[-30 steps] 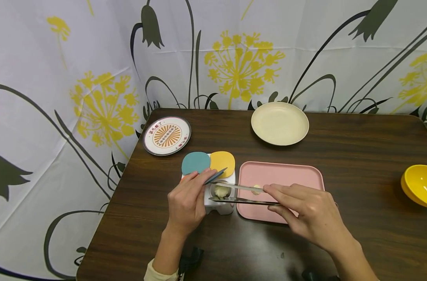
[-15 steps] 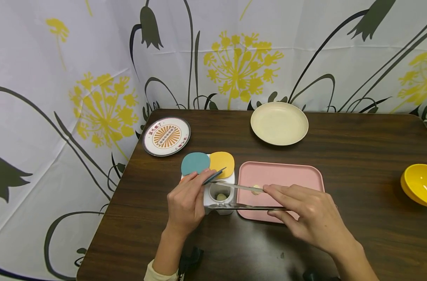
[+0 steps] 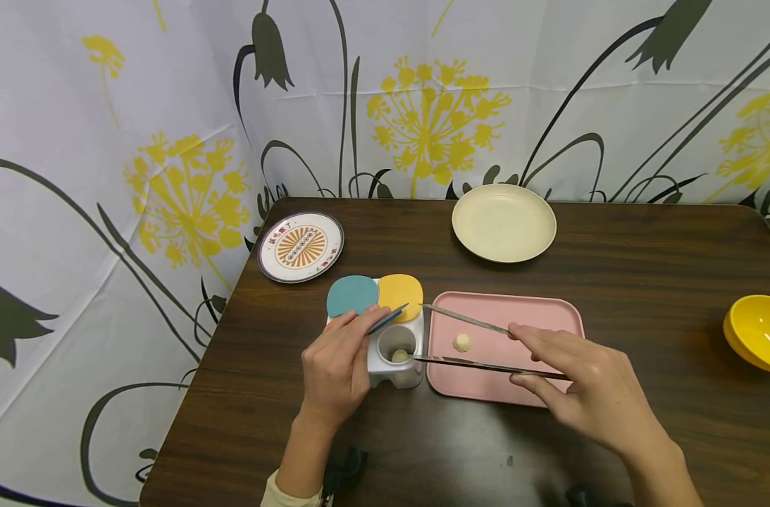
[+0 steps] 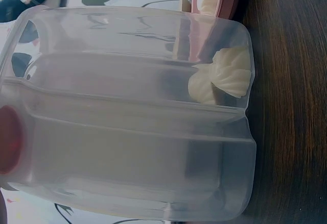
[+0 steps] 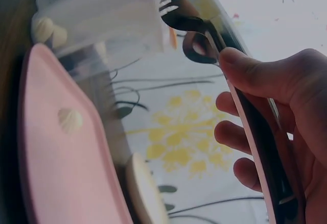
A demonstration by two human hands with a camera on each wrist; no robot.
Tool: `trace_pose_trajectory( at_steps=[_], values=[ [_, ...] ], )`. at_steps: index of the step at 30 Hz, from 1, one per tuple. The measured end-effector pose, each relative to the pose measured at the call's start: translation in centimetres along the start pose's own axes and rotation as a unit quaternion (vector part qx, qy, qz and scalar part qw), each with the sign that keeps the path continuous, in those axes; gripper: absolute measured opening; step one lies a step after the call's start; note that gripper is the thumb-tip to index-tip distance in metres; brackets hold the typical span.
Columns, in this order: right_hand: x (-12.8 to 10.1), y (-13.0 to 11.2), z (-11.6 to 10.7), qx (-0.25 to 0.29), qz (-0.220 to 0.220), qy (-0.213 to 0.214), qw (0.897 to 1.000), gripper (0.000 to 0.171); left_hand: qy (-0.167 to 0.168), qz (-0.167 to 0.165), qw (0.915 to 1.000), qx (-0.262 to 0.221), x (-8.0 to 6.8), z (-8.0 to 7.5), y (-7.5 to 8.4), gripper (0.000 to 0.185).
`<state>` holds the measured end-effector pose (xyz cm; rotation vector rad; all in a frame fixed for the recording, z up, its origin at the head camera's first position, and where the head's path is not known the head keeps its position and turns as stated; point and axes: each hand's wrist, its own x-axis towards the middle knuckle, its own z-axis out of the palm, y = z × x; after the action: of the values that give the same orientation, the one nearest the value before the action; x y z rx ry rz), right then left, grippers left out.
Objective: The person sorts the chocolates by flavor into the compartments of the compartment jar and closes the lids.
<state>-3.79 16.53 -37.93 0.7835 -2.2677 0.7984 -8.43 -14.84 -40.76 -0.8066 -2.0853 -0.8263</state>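
One small dumpling (image 3: 462,343) already lay on the pink tray (image 3: 549,310); another (image 3: 399,355) remained inside the white container (image 3: 394,370) just left of the tray. The right hand (image 3: 587,387) gripped open metal tongs (image 3: 480,364) holding nothing, while the left hand (image 3: 334,370) pinched the container's blue lid (image 3: 387,318) up.

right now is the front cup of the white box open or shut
Open. The left hand holds its blue lid tipped up, and a dumpling shows inside the white box.
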Motion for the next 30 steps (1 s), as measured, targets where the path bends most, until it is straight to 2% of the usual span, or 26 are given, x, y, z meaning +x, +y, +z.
trace_pose_trajectory(
  at_steps=[3,7,11,17,30],
  values=[
    [-0.9,0.8,0.1,-0.007,0.025,-0.004,1.000,0.053,-0.003,-0.003,1.0000,-0.001,0.0,0.0,0.0,0.034],
    [-2.3,1.9,0.5,-0.009,0.066,-0.038,0.997,0.054,-0.008,-0.007,0.9999,-0.002,0.0,0.0,0.0,0.034],
    [-3.5,2.9,1.2,-0.019,0.097,-0.075,0.992,0.051,-0.010,-0.011,0.9999,-0.002,-0.1,0.0,0.0,0.034],
    [-4.6,3.7,2.2,-0.043,0.142,-0.118,0.982,0.058,-0.006,-0.007,1.0000,-0.001,-0.1,0.0,0.1,0.034],
    [-5.4,4.4,3.1,-0.052,0.187,-0.166,0.967,0.049,-0.015,-0.018,0.9997,-0.003,-0.1,-0.1,0.0,0.033]
  ],
)
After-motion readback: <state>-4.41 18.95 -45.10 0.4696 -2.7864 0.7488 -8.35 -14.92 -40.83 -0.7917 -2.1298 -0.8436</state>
